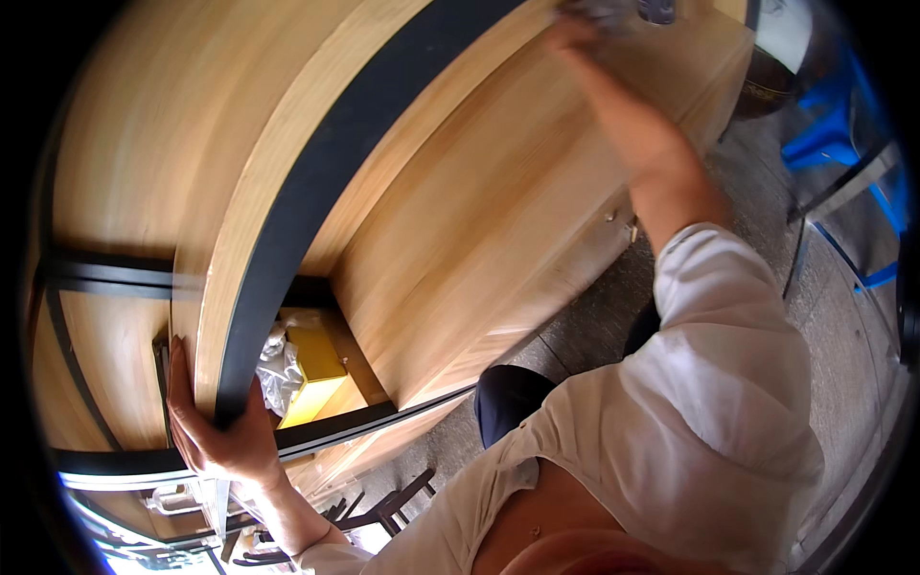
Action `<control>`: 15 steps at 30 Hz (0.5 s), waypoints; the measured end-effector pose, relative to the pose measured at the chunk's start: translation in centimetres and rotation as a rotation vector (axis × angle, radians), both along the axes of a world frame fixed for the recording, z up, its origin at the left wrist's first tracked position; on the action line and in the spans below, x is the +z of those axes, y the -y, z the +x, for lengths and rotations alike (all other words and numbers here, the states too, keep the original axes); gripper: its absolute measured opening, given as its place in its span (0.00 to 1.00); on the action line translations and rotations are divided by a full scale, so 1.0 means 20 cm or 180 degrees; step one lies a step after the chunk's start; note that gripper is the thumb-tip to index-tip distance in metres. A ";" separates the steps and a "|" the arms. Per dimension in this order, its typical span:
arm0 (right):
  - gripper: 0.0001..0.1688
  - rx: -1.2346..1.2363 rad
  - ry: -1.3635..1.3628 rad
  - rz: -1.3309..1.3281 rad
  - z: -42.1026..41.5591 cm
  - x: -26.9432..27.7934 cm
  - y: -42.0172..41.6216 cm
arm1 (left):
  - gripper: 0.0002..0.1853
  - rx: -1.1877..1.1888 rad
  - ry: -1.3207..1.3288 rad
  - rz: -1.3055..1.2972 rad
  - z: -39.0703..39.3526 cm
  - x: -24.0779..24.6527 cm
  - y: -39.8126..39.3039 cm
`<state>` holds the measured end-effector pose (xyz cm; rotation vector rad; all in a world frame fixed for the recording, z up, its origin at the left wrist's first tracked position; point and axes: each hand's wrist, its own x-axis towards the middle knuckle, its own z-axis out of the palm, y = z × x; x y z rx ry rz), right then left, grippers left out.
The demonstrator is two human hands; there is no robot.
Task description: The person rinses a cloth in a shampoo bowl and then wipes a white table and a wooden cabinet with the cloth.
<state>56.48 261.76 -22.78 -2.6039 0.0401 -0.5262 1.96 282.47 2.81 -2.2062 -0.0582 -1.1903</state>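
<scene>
My left hand (226, 442) straddles the near end of a long wooden panel edge (230, 237) faced with a black strip (305, 172), fingers on one side and thumb on the other. My right arm stretches away to the top of the view. Motion blurs my right hand (573, 30), which is beside the far part of the wood. Something dark and greyish is next to its fingers, too blurred to name. In an opening below the panel, a yellow box (316, 352) sits beside crumpled clear plastic (279, 366).
Wood-panelled furniture (460, 223) with a black frame bar (338, 431) fills the left and middle. A dark cylindrical item (656, 10) stands on the far surface. Blue stools (823, 136) are at right on grey floor (826, 316). Dark furniture legs (392, 507) show below.
</scene>
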 end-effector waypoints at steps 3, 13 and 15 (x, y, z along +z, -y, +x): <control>0.10 -0.0185 0.0767 0.0560 -0.45 -0.02 -0.46 | 0.24 -0.0256 0.0141 -0.0117 0.10 -0.01 0.02; 0.22 0.3197 -0.0092 0.0719 -1.07 0.12 0.28 | 0.21 -0.0074 0.0032 0.0234 0.01 0.01 0.01; 0.19 0.1761 0.0112 0.0442 -0.73 0.10 0.79 | 0.22 -0.0101 0.0076 0.0208 0.03 0.01 0.02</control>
